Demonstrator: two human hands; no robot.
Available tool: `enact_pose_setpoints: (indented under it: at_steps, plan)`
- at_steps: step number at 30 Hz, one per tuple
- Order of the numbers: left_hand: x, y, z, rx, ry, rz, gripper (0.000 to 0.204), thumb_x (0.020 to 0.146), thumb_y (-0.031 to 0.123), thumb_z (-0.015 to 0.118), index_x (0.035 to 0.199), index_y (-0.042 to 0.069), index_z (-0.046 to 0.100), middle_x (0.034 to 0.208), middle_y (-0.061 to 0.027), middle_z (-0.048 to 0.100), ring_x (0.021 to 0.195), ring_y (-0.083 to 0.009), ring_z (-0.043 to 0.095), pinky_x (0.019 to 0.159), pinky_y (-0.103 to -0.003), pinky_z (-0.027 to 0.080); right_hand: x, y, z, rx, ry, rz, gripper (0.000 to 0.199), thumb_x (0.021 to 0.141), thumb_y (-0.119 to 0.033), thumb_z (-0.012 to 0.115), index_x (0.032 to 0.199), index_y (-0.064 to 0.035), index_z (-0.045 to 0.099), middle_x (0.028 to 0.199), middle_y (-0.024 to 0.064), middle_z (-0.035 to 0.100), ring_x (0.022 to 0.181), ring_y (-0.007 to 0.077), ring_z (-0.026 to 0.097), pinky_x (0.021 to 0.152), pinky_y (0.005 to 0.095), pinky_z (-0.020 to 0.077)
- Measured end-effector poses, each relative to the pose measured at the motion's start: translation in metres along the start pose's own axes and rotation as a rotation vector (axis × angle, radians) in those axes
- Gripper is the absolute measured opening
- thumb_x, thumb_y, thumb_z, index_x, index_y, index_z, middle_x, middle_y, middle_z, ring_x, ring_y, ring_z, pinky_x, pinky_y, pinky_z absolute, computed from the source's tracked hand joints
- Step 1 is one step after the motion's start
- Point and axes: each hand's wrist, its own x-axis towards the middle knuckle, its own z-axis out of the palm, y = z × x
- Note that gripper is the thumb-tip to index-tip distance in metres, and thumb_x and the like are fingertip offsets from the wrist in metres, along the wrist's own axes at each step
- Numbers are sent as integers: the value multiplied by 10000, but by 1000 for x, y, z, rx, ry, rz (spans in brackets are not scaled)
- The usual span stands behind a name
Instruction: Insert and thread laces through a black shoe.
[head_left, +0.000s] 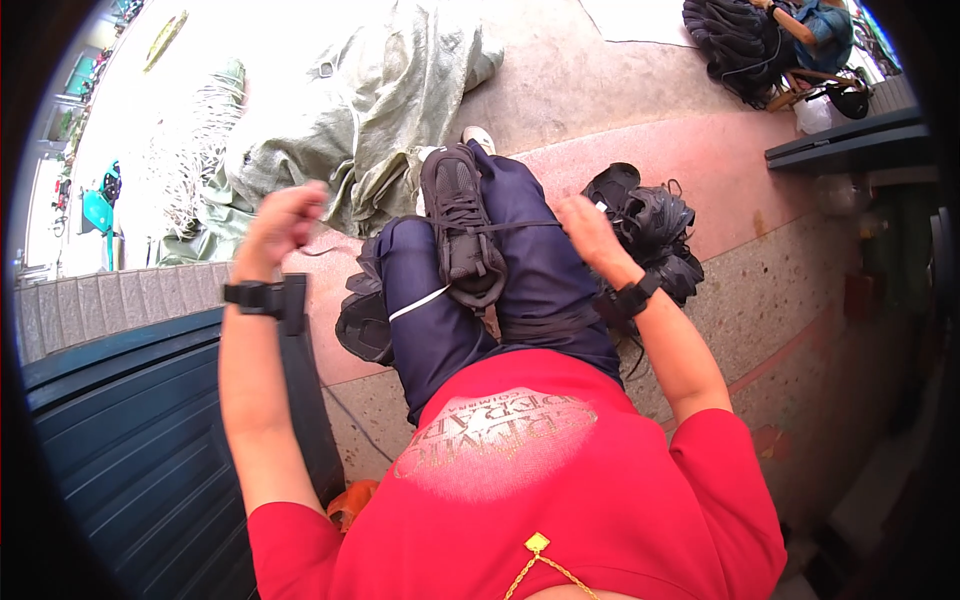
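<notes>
A black sneaker lies sole-down on my lap, across my navy trousers. My right hand is closed on a thin black lace that runs taut from the shoe to my fingers. Raised to the left of the shoe, my left hand is closed into a loose fist, and a short dark strand shows just below it. I cannot tell whether that strand is held. Each wrist carries a black strap.
A heap of black shoes sits on the stone floor right of my knee, another black shoe left of it. Grey-green tarpaulin lies ahead. A dark blue slatted panel is at lower left. Another person sits far right.
</notes>
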Motion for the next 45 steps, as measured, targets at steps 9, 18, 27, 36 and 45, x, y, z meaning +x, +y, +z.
enact_pose_setpoints:
  at_steps: [9, 18, 27, 36, 45]
  plan:
    - [-45, -24, -160, -192, 655, 315, 309, 872, 357, 460, 912, 60, 534, 532, 81, 313, 423, -14, 273, 356, -179, 191, 5, -65, 41, 56, -270, 84, 231, 796, -212, 494, 859, -19, 604, 848, 205, 596, 819, 356, 567, 721, 418, 440]
    - [-19, -75, 67, 278, -132, 49, 252, 802, 231, 570, 911, 8, 616, 681, 1, 538, 594, -69, 449, 551, -220, 378, 12, -72, 53, -249, -260, 36, 206, 789, -182, 487, 807, -15, 605, 780, 210, 592, 763, 361, 579, 675, 429, 449]
    - [5, -108, 112, 406, -111, 217, 220, 849, 169, 496, 917, -20, 585, 734, -32, 590, 686, -68, 531, 620, -225, 426, 22, -73, 66, -536, -248, -231, 106, 760, -128, 499, 761, -62, 581, 763, 128, 578, 709, 308, 584, 613, 387, 472]
    - [16, -113, 130, 1086, 283, 702, 112, 730, 144, 584, 756, 45, 628, 717, -114, 604, 765, -298, 544, 674, -375, 452, 14, -73, 58, -507, 41, -300, 147, 701, -249, 629, 733, -108, 603, 755, 30, 542, 788, 204, 489, 682, 347, 349]
    - [24, -104, 129, 1212, 126, 831, 91, 686, 133, 622, 710, 47, 640, 718, -113, 590, 756, -288, 508, 678, -374, 429, 10, -66, 63, -480, 45, -298, 161, 712, -251, 615, 659, -99, 612, 711, 47, 535, 772, 210, 492, 674, 352, 345]
